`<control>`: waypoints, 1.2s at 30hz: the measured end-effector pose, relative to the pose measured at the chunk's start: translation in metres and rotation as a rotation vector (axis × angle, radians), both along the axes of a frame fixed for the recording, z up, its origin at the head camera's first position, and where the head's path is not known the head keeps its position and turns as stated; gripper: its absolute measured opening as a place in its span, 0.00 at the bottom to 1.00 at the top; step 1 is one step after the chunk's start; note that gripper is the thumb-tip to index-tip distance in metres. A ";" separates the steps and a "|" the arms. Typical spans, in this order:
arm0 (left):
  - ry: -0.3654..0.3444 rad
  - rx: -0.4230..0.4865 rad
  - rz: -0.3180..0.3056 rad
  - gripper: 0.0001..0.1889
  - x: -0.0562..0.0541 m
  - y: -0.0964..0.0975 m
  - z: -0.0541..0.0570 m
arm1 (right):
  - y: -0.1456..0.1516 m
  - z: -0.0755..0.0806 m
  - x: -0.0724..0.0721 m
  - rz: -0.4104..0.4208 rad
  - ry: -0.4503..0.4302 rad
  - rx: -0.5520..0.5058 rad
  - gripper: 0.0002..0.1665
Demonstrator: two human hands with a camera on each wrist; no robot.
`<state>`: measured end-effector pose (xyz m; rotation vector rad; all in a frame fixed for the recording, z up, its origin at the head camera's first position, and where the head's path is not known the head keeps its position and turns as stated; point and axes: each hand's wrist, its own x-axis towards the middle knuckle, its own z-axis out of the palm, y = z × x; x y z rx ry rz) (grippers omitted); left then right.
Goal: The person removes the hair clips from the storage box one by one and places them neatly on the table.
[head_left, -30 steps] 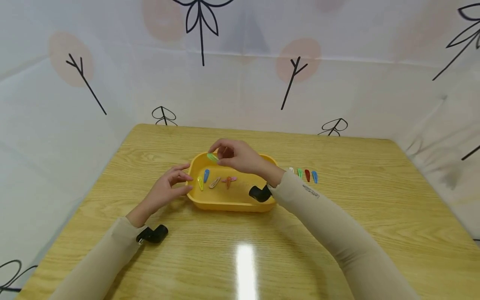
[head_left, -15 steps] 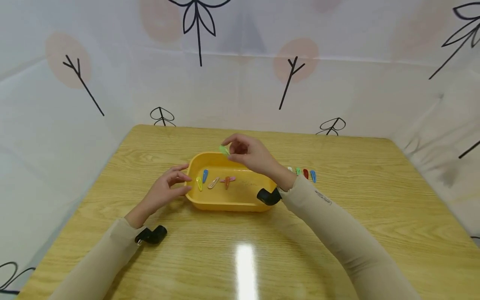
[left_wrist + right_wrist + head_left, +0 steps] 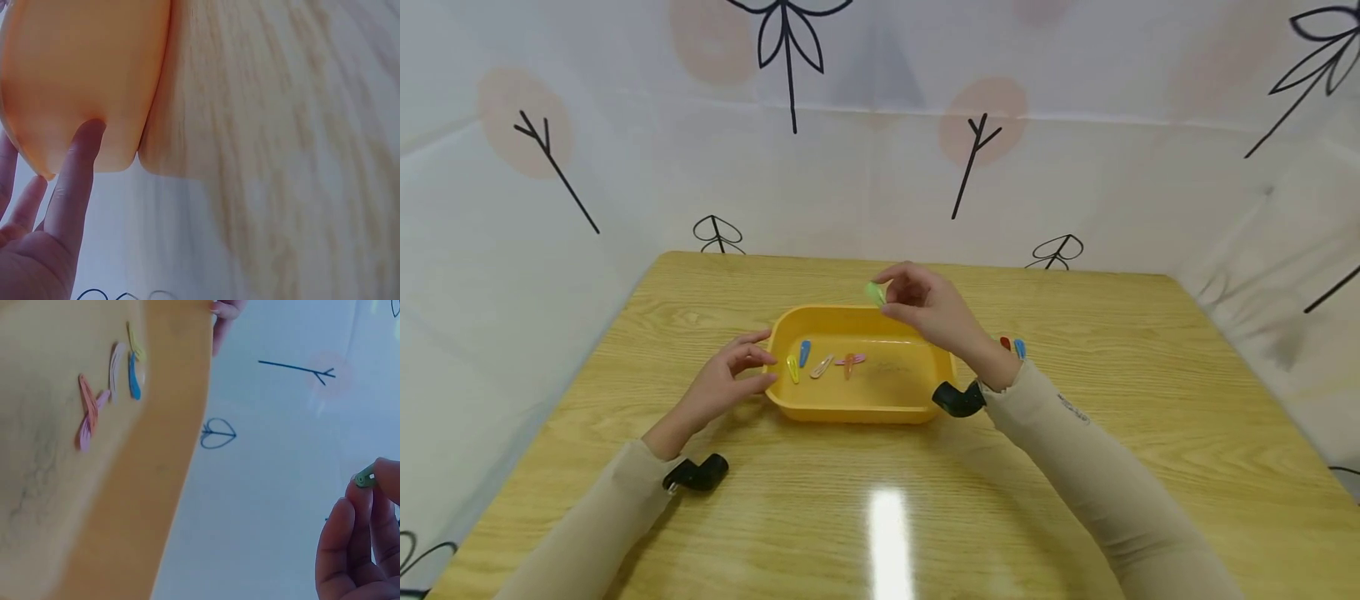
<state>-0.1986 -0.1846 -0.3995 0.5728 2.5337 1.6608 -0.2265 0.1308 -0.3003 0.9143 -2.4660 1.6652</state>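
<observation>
My right hand [image 3: 938, 312] pinches a light green snap hair clip [image 3: 875, 293] between thumb and fingertips, above the far rim of a yellow tray [image 3: 857, 413]. In the right wrist view the small end of that green clip [image 3: 365, 479] pokes out of the fingers. At the tray's left end rests my left hand [image 3: 727, 379], its fingers extended; the left wrist view has a fingertip [image 3: 92, 128] touching the outer wall. Inside the tray lie a yellow clip [image 3: 793, 369], a blue clip [image 3: 805, 353], a pale pink clip [image 3: 822, 367], and an orange clip [image 3: 848, 367] crossing a pink clip [image 3: 860, 359].
Right of the tray, a red clip [image 3: 1005, 343] and another blue clip [image 3: 1019, 348] lie on the wooden table [image 3: 775, 500], partly behind my right wrist. A patterned white cloth [image 3: 880, 183] hangs behind the table.
My right hand has carried the green clip rightward, from over the tray's left part to over its far rim. The left hand stays at the tray's end.
</observation>
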 end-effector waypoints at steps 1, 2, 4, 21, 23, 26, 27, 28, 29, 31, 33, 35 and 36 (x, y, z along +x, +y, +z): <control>-0.002 0.002 -0.001 0.14 0.000 0.000 0.001 | 0.002 0.001 0.001 -0.007 0.003 -0.002 0.16; 0.000 0.000 -0.001 0.14 0.000 0.000 0.001 | 0.004 0.001 0.001 -0.012 0.005 -0.007 0.16; 0.001 0.006 -0.006 0.14 0.001 0.000 0.002 | 0.009 0.002 0.002 -0.023 0.010 -0.018 0.16; -0.014 0.010 -0.002 0.15 0.003 0.000 0.002 | 0.045 -0.009 0.009 -0.159 -0.041 -0.031 0.16; -0.016 0.004 0.006 0.15 0.004 0.001 0.003 | 0.048 -0.012 0.009 -0.180 -0.046 -0.025 0.17; -0.017 -0.001 0.008 0.15 0.004 0.001 0.004 | 0.054 -0.015 0.011 -0.207 -0.051 -0.019 0.17; -0.017 -0.001 0.007 0.15 0.004 0.001 0.004 | 0.055 -0.016 0.012 -0.214 -0.053 -0.019 0.17; -0.020 0.000 0.008 0.15 0.004 0.001 0.003 | 0.057 -0.017 0.013 -0.219 -0.054 -0.021 0.17; -0.019 0.000 0.007 0.15 0.004 0.001 0.003 | 0.059 -0.018 0.013 -0.224 -0.055 -0.021 0.17; -0.018 0.001 0.004 0.15 0.004 0.000 0.003 | 0.063 -0.020 0.014 -0.230 -0.060 -0.026 0.17; -0.017 -0.002 0.005 0.15 0.004 0.000 0.003 | 0.066 -0.023 0.014 -0.243 -0.067 -0.026 0.17; -0.020 -0.002 0.004 0.15 0.005 0.000 0.004 | 0.070 -0.025 0.014 -0.253 -0.077 -0.025 0.18; -0.022 -0.001 0.004 0.15 0.005 0.000 0.004 | 0.071 -0.027 0.015 -0.258 -0.082 -0.024 0.18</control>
